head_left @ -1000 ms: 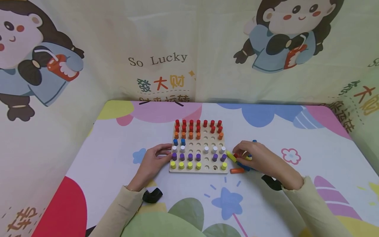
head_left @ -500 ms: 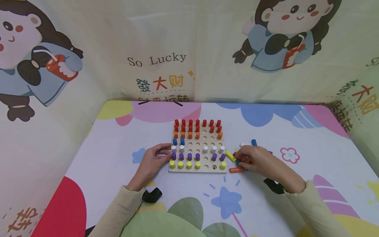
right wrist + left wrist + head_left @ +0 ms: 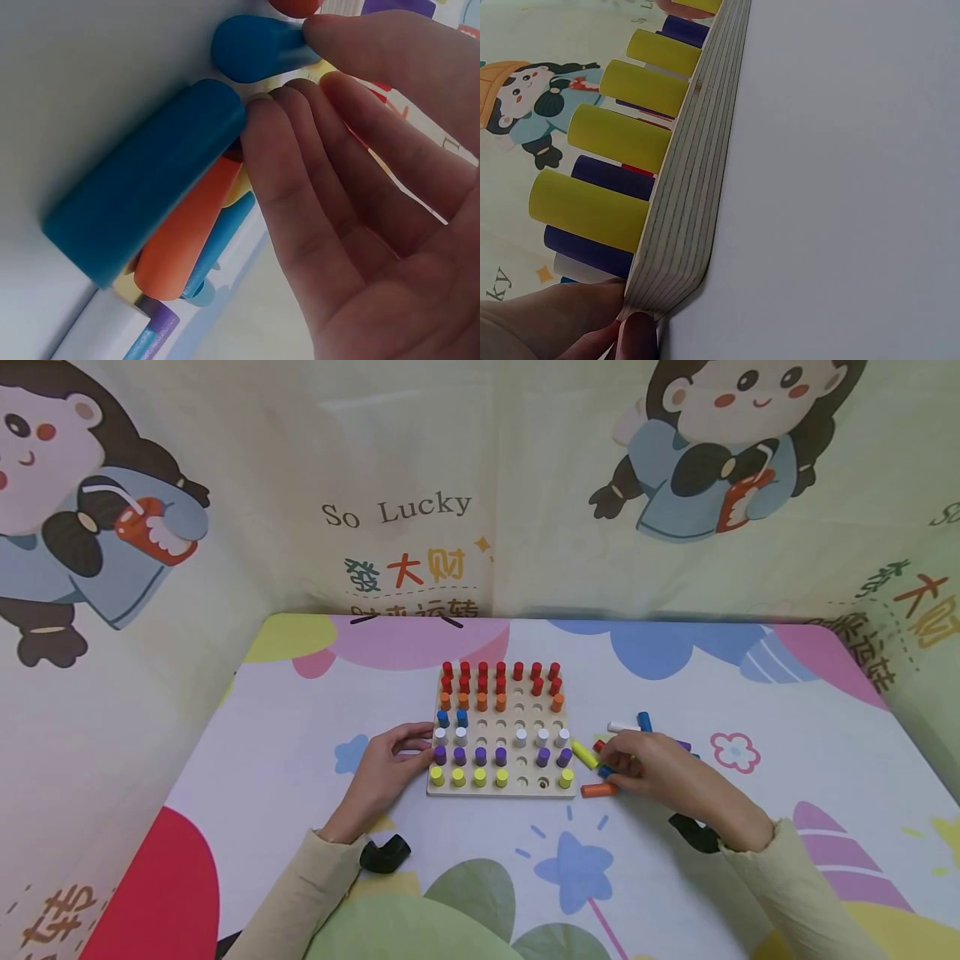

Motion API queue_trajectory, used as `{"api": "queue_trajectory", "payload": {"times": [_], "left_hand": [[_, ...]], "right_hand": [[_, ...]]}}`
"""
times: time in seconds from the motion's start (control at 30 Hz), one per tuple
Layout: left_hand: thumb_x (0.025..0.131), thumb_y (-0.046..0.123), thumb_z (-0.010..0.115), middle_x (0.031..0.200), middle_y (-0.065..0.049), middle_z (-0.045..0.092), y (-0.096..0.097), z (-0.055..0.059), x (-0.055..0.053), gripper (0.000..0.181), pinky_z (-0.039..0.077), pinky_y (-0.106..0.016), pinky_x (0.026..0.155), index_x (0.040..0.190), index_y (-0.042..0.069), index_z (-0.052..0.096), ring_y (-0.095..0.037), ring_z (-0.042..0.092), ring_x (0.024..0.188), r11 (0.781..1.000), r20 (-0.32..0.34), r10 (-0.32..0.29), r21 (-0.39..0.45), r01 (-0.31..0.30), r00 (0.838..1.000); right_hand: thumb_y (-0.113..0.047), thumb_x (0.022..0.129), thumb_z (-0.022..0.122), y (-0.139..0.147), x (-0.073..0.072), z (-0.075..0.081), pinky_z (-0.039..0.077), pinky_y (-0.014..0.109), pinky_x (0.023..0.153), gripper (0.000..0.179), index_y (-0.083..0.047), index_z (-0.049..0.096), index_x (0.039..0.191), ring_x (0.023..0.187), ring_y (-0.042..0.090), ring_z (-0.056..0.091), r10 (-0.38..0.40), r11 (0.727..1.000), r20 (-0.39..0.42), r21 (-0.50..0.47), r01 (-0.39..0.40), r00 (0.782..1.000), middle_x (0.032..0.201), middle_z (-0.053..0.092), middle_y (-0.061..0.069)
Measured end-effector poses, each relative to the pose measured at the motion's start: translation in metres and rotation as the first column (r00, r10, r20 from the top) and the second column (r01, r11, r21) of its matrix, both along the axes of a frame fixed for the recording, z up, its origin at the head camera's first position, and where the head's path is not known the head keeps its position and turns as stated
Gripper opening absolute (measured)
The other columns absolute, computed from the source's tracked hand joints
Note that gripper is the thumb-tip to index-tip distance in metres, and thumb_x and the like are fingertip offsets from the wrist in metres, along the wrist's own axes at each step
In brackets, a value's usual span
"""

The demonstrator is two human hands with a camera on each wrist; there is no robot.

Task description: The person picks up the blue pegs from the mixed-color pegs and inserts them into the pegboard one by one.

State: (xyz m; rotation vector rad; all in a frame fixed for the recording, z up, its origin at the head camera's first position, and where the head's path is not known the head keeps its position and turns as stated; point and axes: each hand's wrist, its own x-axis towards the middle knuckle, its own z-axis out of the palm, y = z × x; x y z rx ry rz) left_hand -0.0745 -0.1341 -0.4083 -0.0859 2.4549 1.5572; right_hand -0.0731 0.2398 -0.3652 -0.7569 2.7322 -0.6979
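Note:
A wooden pegboard (image 3: 487, 792) lies mid-table, with rows of red, orange, blue, white, purple and yellow pegs standing in it and several bare holes. My left hand (image 3: 386, 777) holds the board's left edge; in the left wrist view the thumb (image 3: 562, 304) and a finger pinch its corner. Over loose pegs right of the board, my right hand (image 3: 660, 768) pinches a blue peg (image 3: 247, 49) at one end between thumb and fingers. Another blue peg (image 3: 150, 180) and an orange peg (image 3: 191, 225) lie close to those fingers.
Around the right hand lie a yellow peg (image 3: 585, 755), an orange peg (image 3: 597, 791), a red peg (image 3: 599, 746), a white peg (image 3: 622, 727) and a purple peg (image 3: 683, 746). A printed cloth (image 3: 420, 543) hangs behind the table.
The right hand has shifted slightly down and right among the loose pegs, uncovering a white and a purple one. My left hand stays at the board, whose pegs look unchanged.

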Motion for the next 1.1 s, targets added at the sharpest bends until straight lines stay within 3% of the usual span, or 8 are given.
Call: {"api": "queue_trajectory", "payload": {"times": [0.5,1.1], "left_hand": [[0.093,0.017,0.070,0.127,-0.005,0.064,-0.0002,-0.0010,-0.0001,0.043,0.054,-0.036,0.096,0.135,0.013,0.060,-0.020,0.062,0.110,1.000,0.004,0.003,0.005,-0.003,1.000],[0.093,0.016,0.070,0.124,-0.005,0.065,-0.0006,-0.0024,-0.0010,0.043,0.055,-0.035,0.095,0.135,0.013,0.060,-0.019,0.063,0.107,1.000,-0.004,0.000,0.009,0.000,1.000]], "right_hand": [[-0.010,0.080,0.082,-0.0039,0.0002,-0.0017,0.052,0.023,0.064,0.021,-0.008,0.072,0.098,0.071,0.003,0.054,-0.023,0.999,0.015,0.035,0.023,1.000,0.087,0.065,-0.006],[-0.007,0.081,0.080,-0.0058,0.0012,-0.0023,0.051,0.023,0.063,0.018,-0.007,0.072,0.097,0.069,0.004,0.053,-0.035,0.999,-0.019,0.040,0.036,0.999,0.078,0.060,-0.009]]}}
